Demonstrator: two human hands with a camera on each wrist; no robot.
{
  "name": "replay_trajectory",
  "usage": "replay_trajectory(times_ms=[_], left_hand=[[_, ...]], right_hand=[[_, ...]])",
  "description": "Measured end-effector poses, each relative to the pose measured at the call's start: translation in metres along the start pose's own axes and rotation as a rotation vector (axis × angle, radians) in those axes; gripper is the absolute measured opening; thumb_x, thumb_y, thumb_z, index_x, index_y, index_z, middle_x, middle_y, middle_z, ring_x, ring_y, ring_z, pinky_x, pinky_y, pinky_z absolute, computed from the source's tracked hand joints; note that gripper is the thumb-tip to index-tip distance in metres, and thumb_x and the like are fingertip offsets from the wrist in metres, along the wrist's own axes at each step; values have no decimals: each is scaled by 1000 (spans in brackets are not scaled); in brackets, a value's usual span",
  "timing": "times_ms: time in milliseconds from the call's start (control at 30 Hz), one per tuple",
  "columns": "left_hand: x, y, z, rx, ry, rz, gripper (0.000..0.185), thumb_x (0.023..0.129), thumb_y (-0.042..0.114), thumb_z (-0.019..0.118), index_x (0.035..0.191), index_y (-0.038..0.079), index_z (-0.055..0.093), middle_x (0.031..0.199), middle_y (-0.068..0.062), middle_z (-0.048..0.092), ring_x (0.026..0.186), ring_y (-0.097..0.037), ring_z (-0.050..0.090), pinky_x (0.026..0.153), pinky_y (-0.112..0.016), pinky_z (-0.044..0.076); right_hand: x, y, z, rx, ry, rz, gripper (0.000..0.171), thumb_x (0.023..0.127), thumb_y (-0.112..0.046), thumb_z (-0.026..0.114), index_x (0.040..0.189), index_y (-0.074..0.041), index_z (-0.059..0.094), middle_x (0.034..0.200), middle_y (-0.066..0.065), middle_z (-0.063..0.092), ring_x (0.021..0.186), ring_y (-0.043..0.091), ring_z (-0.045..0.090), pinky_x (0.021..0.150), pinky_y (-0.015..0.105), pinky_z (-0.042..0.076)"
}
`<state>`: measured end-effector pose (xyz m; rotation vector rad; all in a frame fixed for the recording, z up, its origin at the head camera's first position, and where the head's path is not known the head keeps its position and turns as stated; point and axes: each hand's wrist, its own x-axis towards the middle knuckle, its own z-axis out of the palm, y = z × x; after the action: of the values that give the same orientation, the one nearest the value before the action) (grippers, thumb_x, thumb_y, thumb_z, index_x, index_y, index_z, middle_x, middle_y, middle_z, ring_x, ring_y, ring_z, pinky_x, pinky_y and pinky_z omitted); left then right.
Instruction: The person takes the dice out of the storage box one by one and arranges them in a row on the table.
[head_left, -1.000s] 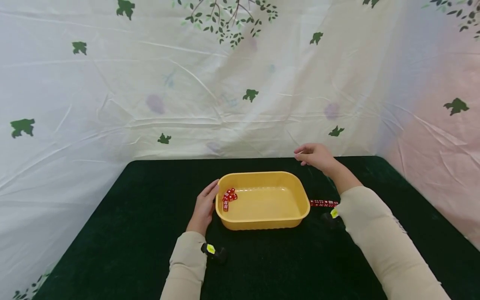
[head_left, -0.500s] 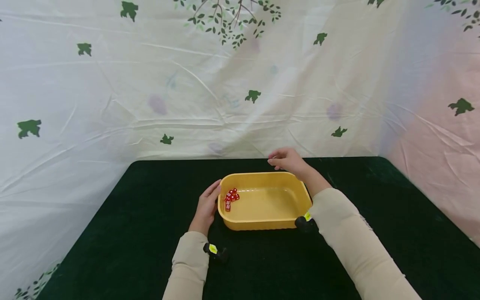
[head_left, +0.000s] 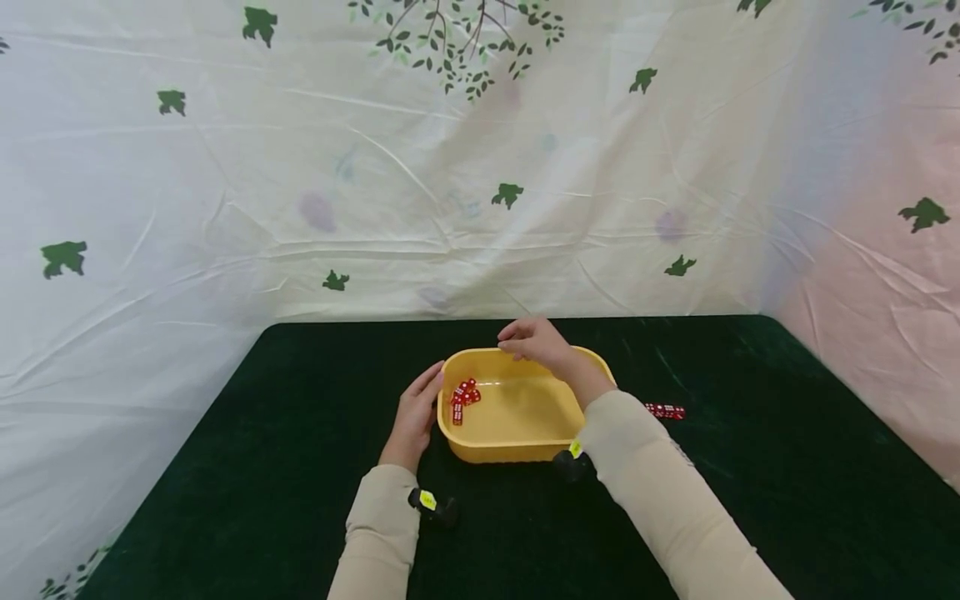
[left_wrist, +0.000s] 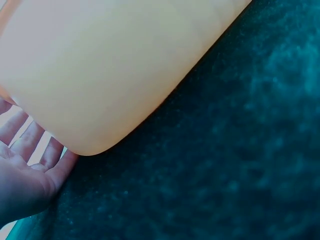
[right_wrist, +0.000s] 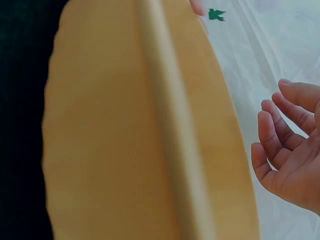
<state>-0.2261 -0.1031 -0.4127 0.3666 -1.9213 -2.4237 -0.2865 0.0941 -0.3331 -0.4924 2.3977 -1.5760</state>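
Note:
A yellow plastic tub [head_left: 510, 451] stands on the dark green table. Against its left end rests my left hand [head_left: 412, 419], with relaxed fingers along the outer wall; in the left wrist view the fingers [left_wrist: 62, 167] touch the tub's corner. Inside, several red dice [head_left: 465, 395] with white dots lie by the left wall. Above the tub's far rim is my right hand [head_left: 542, 343], palm down, its thumb and forefinger tips close together. The right wrist view shows the loosely bent fingers [right_wrist: 267, 132]; I cannot tell whether something small sits between the tips.
More red dice in a row [head_left: 666, 412] lie on the green cloth [head_left: 750, 467], right of the tub and partly behind the right sleeve [head_left: 637, 458]. A pale curtain [head_left: 420, 208] with leaf prints hangs behind the table. Each wrist carries a small black camera [head_left: 442, 508].
My right hand has swept left and lower, from beyond the tub's right end to over its far rim. My left hand stays at the tub's left end; the dice inside look unchanged.

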Motion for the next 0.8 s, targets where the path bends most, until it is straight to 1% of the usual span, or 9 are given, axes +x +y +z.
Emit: replay_trajectory(times_ms=[67,200,367,467,700,800], left_hand=[[0,-1,0,0,4,1,41,83,38,54,119,20,51,124,0,44,109,-18,43,89,-37,36],[0,-2,0,5,8,1,41,82,39,54,119,21,51,124,1,44,109,-17,43,89,-36,36],[-1,-1,1,-8,3,2,40,83,37,54,119,20,52,124,0,44,109,-18,42,89,-37,36],[-2,0,1,-17,0,6,39,83,36,54,119,19,52,123,0,44,109,-18,43,88,-37,37],[-1,0,2,-8,5,2,39,83,36,54,119,19,52,123,0,44,108,-18,43,88,-36,37],[-1,0,1,-7,9,0,39,84,36,54,119,20,52,124,0,44,108,-18,43,88,-36,37]], right_hand=[[1,1,6,23,1,13,24,81,-11,60,100,4,58,90,16,58,84,34,52,80,47,39],[3,4,19,42,-8,44,22,80,-10,61,98,2,59,85,10,58,87,35,52,80,45,40],[5,9,32,38,-33,64,23,79,-9,62,99,2,60,86,9,58,80,30,53,76,41,44],[6,12,37,15,-42,77,22,79,-10,62,99,1,60,87,8,58,75,26,53,73,38,45],[9,25,46,-20,-50,118,21,78,-11,64,96,-2,62,89,7,57,72,25,52,66,33,46],[10,29,49,-22,-53,121,20,77,-10,64,96,-2,62,84,7,56,66,23,52,61,31,47]])
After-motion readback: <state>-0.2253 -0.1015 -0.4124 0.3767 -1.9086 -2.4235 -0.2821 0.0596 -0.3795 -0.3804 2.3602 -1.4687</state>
